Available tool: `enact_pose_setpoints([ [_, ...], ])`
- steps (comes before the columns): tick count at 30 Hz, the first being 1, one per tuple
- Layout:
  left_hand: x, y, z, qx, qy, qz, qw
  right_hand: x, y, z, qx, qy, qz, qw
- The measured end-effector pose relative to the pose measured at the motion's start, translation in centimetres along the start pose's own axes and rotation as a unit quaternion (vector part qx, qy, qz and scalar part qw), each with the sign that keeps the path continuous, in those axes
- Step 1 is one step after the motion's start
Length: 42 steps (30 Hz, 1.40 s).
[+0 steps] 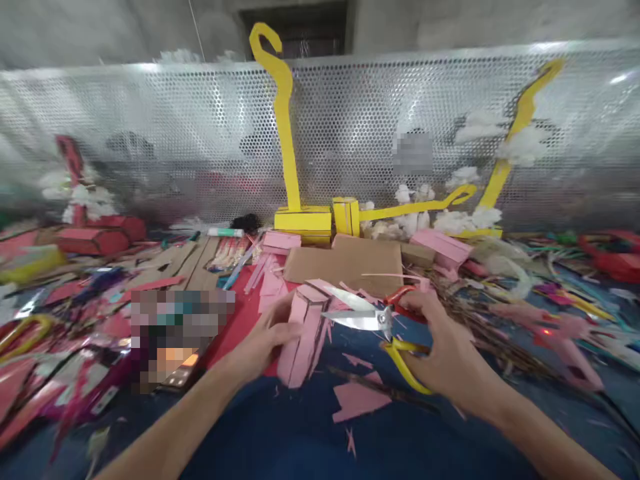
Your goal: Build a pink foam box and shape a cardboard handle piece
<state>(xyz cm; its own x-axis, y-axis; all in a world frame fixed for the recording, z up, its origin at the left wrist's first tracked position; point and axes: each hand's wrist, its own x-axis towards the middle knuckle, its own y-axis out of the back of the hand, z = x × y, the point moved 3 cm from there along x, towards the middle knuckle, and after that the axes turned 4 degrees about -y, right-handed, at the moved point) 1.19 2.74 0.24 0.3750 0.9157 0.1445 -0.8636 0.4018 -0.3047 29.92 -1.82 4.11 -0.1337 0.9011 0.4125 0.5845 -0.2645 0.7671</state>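
My left hand [263, 340] grips a folded pink paper box [303, 337], fingers wrapped round its left side. My right hand [440, 350] holds scissors [373, 315] with one red and one yellow handle loop. Their blades are open and point left, with the tips at the top of the pink box. Both hands hover over a dark blue surface [280, 433]. A pink paper offcut [359, 400] lies below the scissors.
A brown cardboard sheet [347, 263] lies behind the hands. Yellow paper models [287, 133] and white cotton tufts [463, 217] stand against a perforated metal screen [175, 133]. Pink scraps, red boxes [95, 237] and coloured clutter cover the left and right sides.
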Motion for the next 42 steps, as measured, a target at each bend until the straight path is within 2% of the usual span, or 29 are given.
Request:
enact_pose_setpoints([
  [5,-0.3,0.8,-0.8,0.005,0.024,-0.020,0.999,-0.5,-0.2,-0.2,-0.004,0.026,-0.008,1.000],
  [14,-0.1,-0.1,0.4,0.046,-0.029,-0.111,0.992,-0.5,-0.3,-0.9,0.027,0.031,-0.014,0.999],
  [21,-0.3,-0.2,0.7,0.089,-0.035,-0.056,0.994,-0.4,-0.7,-0.8,0.066,0.032,-0.009,0.997],
  [33,0.1,-1.3,1.3,0.074,-0.026,-0.154,0.985,-0.5,-1.1,-0.1,0.097,0.018,-0.012,0.995],
  [39,-0.1,-1.9,1.7,0.140,-0.022,-0.141,0.980,-0.5,-1.5,0.3,0.090,0.000,-0.004,0.996],
  [42,0.0,-1.8,1.5,0.185,-0.030,-0.114,0.976,-0.5,-1.2,0.1,0.080,-0.002,0.006,0.997],
])
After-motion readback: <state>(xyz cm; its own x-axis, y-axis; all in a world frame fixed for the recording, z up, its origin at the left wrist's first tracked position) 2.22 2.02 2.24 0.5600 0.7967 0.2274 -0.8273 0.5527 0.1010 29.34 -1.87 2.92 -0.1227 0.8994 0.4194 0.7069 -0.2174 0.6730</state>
